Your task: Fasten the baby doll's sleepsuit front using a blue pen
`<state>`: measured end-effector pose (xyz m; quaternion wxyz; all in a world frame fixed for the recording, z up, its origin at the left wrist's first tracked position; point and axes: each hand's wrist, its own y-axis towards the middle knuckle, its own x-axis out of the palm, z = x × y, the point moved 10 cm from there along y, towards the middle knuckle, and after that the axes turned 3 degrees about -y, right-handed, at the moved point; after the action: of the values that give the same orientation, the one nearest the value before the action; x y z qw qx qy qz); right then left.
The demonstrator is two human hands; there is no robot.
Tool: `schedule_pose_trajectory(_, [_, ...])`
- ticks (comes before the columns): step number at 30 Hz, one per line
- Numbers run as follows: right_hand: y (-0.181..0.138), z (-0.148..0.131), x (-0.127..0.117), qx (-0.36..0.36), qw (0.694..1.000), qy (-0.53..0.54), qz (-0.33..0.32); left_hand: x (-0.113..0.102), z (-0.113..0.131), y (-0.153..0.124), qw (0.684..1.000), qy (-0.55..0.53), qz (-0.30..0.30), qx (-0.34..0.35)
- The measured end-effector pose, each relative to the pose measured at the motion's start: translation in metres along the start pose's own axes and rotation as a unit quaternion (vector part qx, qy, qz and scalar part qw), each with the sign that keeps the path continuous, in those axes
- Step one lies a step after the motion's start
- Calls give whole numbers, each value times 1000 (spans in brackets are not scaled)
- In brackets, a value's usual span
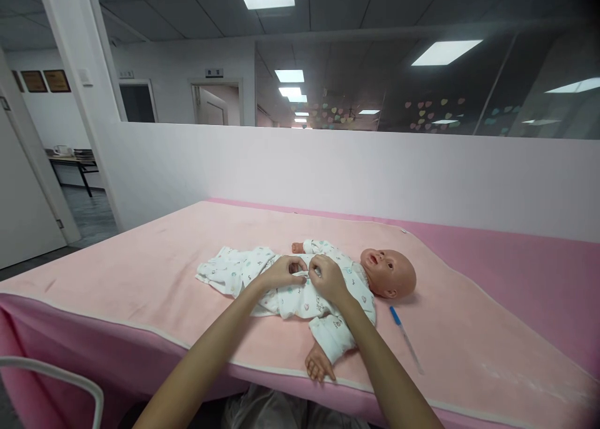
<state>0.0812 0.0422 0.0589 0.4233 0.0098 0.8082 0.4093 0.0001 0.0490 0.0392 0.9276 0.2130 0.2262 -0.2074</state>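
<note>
A baby doll (391,272) lies on its back with its head to the right, dressed in a white patterned baby outfit (295,301). My left hand (285,272) is at the front of the outfit, thumb and fingers closed on a bit of its fabric. Close beside it, my right hand (329,279) is curled in a pinch on the same front of the outfit. The exact piece of cloth between the fingertips is mostly hidden. One doll hand (319,362) sticks out of the near sleeve, the other (297,247) out of the far sleeve.
A thin clear stick with a blue end (394,315) lies near the doll's head. Under everything is a peach mat (154,260) over a pink cover (529,266). A low white wall (356,172) stands behind; a white metal rail (56,373) is at lower left.
</note>
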Motion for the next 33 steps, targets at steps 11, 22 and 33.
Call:
schedule_pose_trajectory(11, [1,-3,0,-4,1000,-7,-9,-5,4,-4,996,79,36,11])
schedule_pose_trajectory(22, [-1,-6,-4,-3,1000,0,-4,-7,8,-8,997,54,60,14])
schedule_pose_trajectory(33, [-3,-4,-2,5,1000,-3,-7,-5,-7,-3,999,-39,27,-8])
